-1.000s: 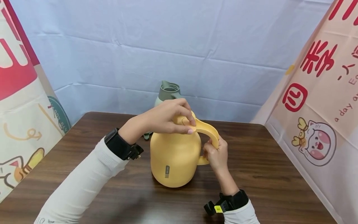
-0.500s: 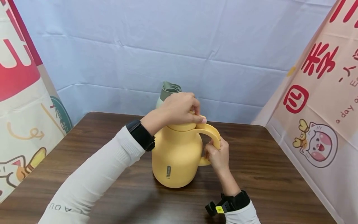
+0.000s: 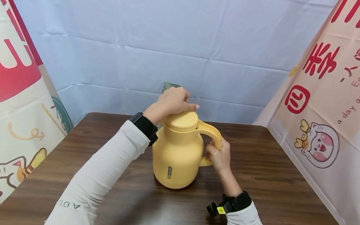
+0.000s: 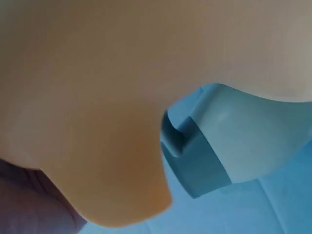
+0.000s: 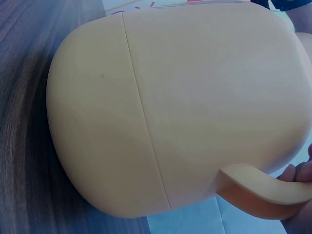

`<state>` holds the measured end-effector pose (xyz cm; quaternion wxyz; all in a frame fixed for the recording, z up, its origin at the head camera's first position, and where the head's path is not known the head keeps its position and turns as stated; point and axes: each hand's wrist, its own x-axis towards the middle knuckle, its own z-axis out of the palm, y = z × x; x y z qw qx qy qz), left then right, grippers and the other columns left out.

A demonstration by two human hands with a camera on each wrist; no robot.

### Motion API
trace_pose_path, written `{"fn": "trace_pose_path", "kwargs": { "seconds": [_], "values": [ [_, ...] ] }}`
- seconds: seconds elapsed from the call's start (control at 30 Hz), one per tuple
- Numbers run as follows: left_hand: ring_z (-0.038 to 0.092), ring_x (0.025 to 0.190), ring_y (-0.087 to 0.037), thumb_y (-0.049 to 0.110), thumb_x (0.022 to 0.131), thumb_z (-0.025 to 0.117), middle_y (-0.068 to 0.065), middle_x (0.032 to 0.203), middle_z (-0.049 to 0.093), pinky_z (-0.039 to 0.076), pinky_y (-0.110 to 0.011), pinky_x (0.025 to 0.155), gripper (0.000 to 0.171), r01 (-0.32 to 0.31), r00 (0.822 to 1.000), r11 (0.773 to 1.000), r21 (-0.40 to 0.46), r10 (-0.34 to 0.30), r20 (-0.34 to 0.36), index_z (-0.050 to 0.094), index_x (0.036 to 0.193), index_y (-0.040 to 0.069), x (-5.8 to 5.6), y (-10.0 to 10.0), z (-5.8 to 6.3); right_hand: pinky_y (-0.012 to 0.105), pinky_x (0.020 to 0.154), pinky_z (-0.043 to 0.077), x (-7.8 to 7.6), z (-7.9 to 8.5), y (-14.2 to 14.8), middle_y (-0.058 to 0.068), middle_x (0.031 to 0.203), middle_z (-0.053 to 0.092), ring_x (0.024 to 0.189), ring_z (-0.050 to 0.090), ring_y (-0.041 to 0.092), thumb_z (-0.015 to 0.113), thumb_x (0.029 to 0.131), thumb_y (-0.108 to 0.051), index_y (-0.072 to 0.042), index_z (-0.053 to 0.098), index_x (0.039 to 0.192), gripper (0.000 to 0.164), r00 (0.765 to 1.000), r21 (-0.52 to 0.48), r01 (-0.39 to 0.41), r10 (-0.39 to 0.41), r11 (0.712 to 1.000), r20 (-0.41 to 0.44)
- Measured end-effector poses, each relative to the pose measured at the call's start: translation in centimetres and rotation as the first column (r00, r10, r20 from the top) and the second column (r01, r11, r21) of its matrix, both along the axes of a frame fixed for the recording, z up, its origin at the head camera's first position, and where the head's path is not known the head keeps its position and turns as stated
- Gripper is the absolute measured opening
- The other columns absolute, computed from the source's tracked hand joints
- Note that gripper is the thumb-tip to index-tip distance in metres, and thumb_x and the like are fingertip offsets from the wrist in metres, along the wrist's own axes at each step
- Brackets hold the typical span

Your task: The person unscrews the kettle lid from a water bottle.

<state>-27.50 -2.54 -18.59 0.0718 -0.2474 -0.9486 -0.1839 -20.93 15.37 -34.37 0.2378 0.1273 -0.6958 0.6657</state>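
A yellow thermos jug [image 3: 178,161] stands upright on the table. In the head view my left hand [image 3: 174,101] lies at the far side of its round yellow lid [image 3: 181,122], fingers curled down behind the rim and hidden, thumb pointing right. My right hand [image 3: 220,156] grips the jug's curved handle [image 3: 209,128]. The right wrist view shows the jug's body [image 5: 195,107] close up, with the handle's lower end [image 5: 258,190] and part of that hand at the lower right. Most of the left wrist view is filled by the blurred jug [image 4: 117,146].
A green jug [image 3: 166,86] stands right behind the yellow one, mostly covered by the left hand; its grey-green spout top [image 4: 195,161] shows in the left wrist view. A brown wooden table [image 3: 267,175] meets a pale cloth backdrop [image 3: 140,47], with printed banners [image 3: 317,103] at the sides.
My left hand has swung from the lid's near left over to its far side, the lid turning counterclockwise with it. The right hand keeps its grip, and the jug has barely shifted.
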Motion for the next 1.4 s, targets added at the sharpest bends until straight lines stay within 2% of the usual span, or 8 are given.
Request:
{"fn": "trace_pose_path", "kwargs": {
  "seconds": [0.1, 0.33, 0.43, 0.57, 0.73, 0.87, 1.1, 1.4],
  "values": [
    [0.032, 0.048, -0.011, 0.049, 0.084, 0.062, 0.003, 0.054, 0.029, 0.024, -0.023, 0.046, 0.049, -0.062, 0.997, 0.998, 0.031, 0.06, 0.047, 0.038, 0.06, 0.013, -0.4, -0.6, -0.3, 0.028, 0.032, 0.033, 0.1, -0.1, 0.0, 0.006, 0.037, 0.037, 0.029, 0.035, 0.019, 0.041, 0.068, 0.019, 0.008, 0.039, 0.061, 0.014, 1.0, -0.001, -0.011, 0.011, 1.0, 0.0],
    [0.038, 0.05, -0.013, 0.048, 0.086, 0.06, 0.002, 0.055, 0.032, 0.03, -0.024, 0.048, 0.048, -0.117, 0.987, 0.987, 0.107, 0.103, 0.123, 0.042, 0.06, 0.012, -0.7, -2.0, -0.8, 0.026, 0.032, 0.033, 0.5, 0.7, 0.0, 0.005, 0.038, 0.038, 0.03, 0.036, 0.017, 0.042, 0.068, 0.021, 0.007, 0.04, 0.061, 0.016, 0.999, 0.003, 0.009, -0.009, 1.0, 0.032],
    [0.044, 0.056, -0.016, 0.048, 0.084, 0.062, 0.0, 0.061, 0.042, 0.034, -0.026, 0.051, 0.042, -0.151, 0.985, 0.978, 0.147, 0.136, 0.102, 0.047, 0.066, 0.012, -0.5, -2.7, -0.9, 0.025, 0.033, 0.034, 1.1, 1.6, -0.3, 0.004, 0.039, 0.038, 0.031, 0.037, 0.015, 0.041, 0.069, 0.022, 0.008, 0.04, 0.06, 0.016, 0.999, 0.017, 0.009, -0.01, 1.0, 0.033],
    [0.05, 0.072, -0.02, 0.045, 0.084, 0.064, -0.003, 0.076, 0.056, 0.039, -0.031, 0.06, 0.034, -0.14, 0.989, 0.967, 0.214, 0.128, 0.067, 0.059, 0.077, 0.012, -0.3, -4.1, -1.5, 0.025, 0.033, 0.034, 1.4, 1.9, -0.5, 0.003, 0.039, 0.038, 0.031, 0.037, 0.014, 0.041, 0.068, 0.021, 0.007, 0.04, 0.061, 0.015, 0.999, 0.016, 0.008, -0.009, 1.0, 0.035],
    [0.053, 0.076, -0.018, 0.041, 0.085, 0.066, -0.001, 0.077, 0.061, 0.042, -0.032, 0.062, 0.029, -0.046, 0.999, 0.931, 0.363, 0.034, 0.038, 0.066, 0.076, 0.013, 0.2, -5.5, -2.7, 0.025, 0.033, 0.033, 0.6, 0.7, 0.0, 0.004, 0.038, 0.038, 0.03, 0.036, 0.014, 0.042, 0.068, 0.021, 0.007, 0.04, 0.062, 0.016, 0.999, -0.004, 0.01, -0.01, 1.0, 0.033],
    [0.053, 0.062, -0.017, 0.034, 0.085, 0.068, 0.0, 0.069, 0.06, 0.042, -0.03, 0.054, 0.022, 0.069, 0.996, 0.882, 0.466, -0.031, -0.09, 0.069, 0.078, 0.013, 0.7, -6.4, -3.9, 0.026, 0.032, 0.033, 0.2, 0.1, 0.3, 0.005, 0.038, 0.037, 0.03, 0.035, 0.015, 0.043, 0.069, 0.02, 0.004, 0.04, 0.062, 0.017, 1.0, -0.011, 0.001, -0.001, 1.0, 0.01],
    [0.049, 0.054, -0.012, 0.024, 0.082, 0.073, 0.004, 0.065, 0.058, 0.037, -0.025, 0.049, 0.012, 0.238, 0.958, 0.814, 0.529, -0.107, -0.266, 0.073, 0.077, 0.013, 1.6, -8.0, -5.3, 0.027, 0.033, 0.034, 0.3, 0.0, 0.1, 0.006, 0.038, 0.038, 0.03, 0.036, 0.016, 0.043, 0.069, 0.019, 0.006, 0.041, 0.063, 0.014, 1.0, -0.013, 0.007, -0.007, 1.0, 0.009],
    [0.053, 0.061, -0.011, 0.01, 0.078, 0.075, 0.006, 0.077, 0.062, 0.043, -0.027, 0.054, 0.007, 0.415, 0.894, 0.751, 0.514, -0.231, -0.384, 0.071, 0.082, 0.011, 2.9, -8.9, -6.1, 0.026, 0.032, 0.033, 0.2, 0.0, 0.1, 0.006, 0.039, 0.038, 0.03, 0.037, 0.017, 0.044, 0.067, 0.019, 0.006, 0.041, 0.062, 0.015, 1.0, -0.015, 0.024, -0.024, 1.0, 0.005]
  ]
}}
